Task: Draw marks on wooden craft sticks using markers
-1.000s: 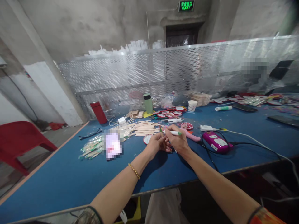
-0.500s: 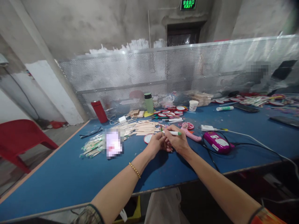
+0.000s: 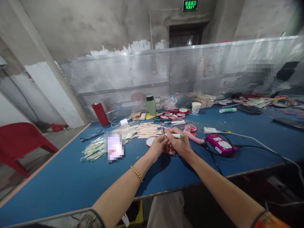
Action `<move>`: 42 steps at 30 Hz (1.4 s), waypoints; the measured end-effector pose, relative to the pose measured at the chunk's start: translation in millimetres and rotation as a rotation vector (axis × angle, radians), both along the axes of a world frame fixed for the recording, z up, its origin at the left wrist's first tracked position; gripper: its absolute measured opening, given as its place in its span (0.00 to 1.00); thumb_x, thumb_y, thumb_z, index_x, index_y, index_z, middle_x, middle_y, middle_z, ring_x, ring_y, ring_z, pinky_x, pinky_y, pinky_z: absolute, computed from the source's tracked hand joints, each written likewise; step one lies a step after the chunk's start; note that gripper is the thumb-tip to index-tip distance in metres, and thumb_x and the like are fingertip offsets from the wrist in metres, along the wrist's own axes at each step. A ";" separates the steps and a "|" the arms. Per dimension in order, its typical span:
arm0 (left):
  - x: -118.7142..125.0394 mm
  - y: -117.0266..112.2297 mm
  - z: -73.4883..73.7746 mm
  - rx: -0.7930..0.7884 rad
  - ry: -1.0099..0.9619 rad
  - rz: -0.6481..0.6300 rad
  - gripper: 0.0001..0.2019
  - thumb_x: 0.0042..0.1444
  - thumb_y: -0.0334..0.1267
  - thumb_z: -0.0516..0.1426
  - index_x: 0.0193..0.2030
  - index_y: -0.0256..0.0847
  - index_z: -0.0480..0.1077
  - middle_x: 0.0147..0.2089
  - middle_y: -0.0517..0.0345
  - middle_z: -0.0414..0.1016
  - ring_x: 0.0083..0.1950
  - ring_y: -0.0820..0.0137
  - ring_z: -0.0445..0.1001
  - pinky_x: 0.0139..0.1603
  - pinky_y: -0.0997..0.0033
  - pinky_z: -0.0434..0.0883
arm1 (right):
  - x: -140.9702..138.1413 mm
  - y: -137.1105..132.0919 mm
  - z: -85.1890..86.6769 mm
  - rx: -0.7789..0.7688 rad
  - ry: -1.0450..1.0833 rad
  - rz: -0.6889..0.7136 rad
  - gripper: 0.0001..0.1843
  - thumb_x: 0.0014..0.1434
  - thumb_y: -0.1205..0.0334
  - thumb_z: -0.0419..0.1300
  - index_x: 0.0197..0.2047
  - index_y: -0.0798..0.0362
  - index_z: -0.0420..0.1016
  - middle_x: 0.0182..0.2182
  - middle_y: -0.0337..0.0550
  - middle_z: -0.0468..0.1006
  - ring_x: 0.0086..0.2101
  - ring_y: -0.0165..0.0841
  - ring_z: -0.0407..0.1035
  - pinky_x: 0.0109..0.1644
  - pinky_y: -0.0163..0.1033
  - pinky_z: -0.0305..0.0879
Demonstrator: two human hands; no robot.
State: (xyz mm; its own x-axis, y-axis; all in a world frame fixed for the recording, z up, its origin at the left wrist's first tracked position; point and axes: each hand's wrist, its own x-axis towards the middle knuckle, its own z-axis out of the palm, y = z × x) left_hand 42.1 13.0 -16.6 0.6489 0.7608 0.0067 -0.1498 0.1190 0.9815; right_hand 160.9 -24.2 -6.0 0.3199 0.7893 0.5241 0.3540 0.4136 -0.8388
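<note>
My right hand [image 3: 180, 144] is closed around a white marker pen [image 3: 177, 135] with a green end, held nearly level. Right beside it, my left hand [image 3: 158, 147] is closed with its fingers pinched on a narrow stick [image 3: 163, 130], whose upper end shows dark red and green. The pen's tip meets or nearly meets this stick; I cannot tell which. Fingers hide the stick's lower part. Just left of my left hand lies a round white disc with a red rim [image 3: 149, 141], partly covered. Pale wooden sticks [image 3: 148, 129] lie in a pile beyond my hands.
Wrapped sticks [image 3: 95, 148] and a blurred-out phone-like thing [image 3: 115, 147] lie left. Behind stand a red bottle [image 3: 100, 114], a green bottle [image 3: 150, 105] and a paper cup [image 3: 196, 108]. A pink glue gun [image 3: 196, 138] and a purple cabled device [image 3: 219, 145] lie right.
The whole view has shifted very slightly. Both hands keep their hold on the pen and the stick, with no clear movement.
</note>
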 end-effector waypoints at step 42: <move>-0.2 -2.1 4.3 -0.022 0.002 0.001 0.25 0.43 0.56 0.67 0.31 0.39 0.61 0.22 0.59 0.73 0.22 0.68 0.76 0.27 0.65 0.76 | -0.6 -2.0 5.8 0.008 0.004 -0.029 0.12 0.55 0.52 0.57 0.25 0.50 0.68 0.18 0.35 0.71 0.16 0.30 0.67 0.19 0.33 0.62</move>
